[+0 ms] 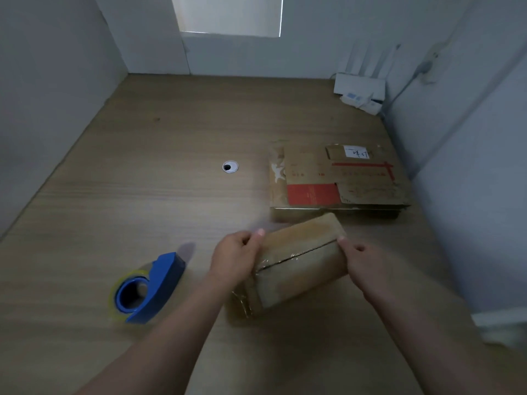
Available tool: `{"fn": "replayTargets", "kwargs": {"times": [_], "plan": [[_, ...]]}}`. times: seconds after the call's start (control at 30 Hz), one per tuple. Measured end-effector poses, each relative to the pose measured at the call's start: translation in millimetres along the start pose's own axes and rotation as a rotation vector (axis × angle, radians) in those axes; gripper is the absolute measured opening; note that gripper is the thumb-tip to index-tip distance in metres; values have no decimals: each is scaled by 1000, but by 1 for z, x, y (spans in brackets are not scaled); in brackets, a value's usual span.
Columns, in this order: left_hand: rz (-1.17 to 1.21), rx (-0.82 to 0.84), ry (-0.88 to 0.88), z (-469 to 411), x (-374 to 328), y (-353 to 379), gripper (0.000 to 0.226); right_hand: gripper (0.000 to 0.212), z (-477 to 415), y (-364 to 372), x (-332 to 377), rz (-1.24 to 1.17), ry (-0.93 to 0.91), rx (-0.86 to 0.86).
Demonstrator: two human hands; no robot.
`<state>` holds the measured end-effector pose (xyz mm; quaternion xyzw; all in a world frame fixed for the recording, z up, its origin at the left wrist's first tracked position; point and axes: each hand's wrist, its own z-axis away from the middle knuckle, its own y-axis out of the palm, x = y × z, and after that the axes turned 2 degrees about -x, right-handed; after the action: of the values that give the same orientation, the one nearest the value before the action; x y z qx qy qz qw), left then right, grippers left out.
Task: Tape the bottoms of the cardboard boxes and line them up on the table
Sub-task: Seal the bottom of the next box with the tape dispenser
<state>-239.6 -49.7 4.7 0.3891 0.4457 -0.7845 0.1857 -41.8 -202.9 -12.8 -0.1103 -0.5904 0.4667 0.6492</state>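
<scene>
Frame is soft and motion-blurred around the hands; fine detail on the small cardboard box (296,263) is hard to read. Clear tape runs along its centre seam and wraps over the near-left end, where it wrinkles. The box sits tilted on the counter (142,195), near the front, between both hands. Left hand (236,259) has its grip closed on the box's left end, thumb on top, fingers hidden behind the cardboard. Right hand (362,260) has its grip pinching the right end at the seam; its fingers also hidden under the box. Both forearms are cut off by the lower frame edge. Just behind the box lies a stack of flattened cartons (336,181) with red print and a white handwritten label, text not legible; number of sheets cannot be told. Blue tape dispenser (148,289) rests left of the hands, apart from them. Cable grommet (230,166) mid-counter. White router (360,94) with antennas in the far right corner, cable up the wall.
</scene>
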Motion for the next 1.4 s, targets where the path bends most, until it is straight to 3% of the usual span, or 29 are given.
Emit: {"fn": "replayTargets", "kwargs": {"times": [0.1, 0.17, 0.23, 0.37, 0.5, 0.6, 0.83, 1.17, 1.4], "plan": [[411, 40, -97, 29, 0, -1, 22, 53, 2, -3, -16, -56, 48, -59], [496, 131, -113, 44, 4, 0, 28, 53, 4, -4, -21, -52, 46, -53], [515, 118, -144, 45, 7, 4, 32, 52, 6, -4, -22, -34, 41, -35], [580, 83, -248, 35, 1, 9, 19, 52, 9, -8, -27, 0, 26, -52], [529, 43, -250, 24, -1, 12, 14, 55, 17, -13, -31, 15, -13, -30], [487, -36, -253, 15, 9, 18, 26, 53, 23, -14, -34, 12, -13, 4], [96, -297, 5, 14, 13, 23, 16, 43, 39, -5, -43, -81, -2, 20], [-113, -256, 49, 6, -2, 22, 33, 33, 54, -4, -32, -273, 97, 130], [-179, -163, -13, 0, -1, 25, 44, 40, 54, 5, -32, -203, 135, 180]]}}
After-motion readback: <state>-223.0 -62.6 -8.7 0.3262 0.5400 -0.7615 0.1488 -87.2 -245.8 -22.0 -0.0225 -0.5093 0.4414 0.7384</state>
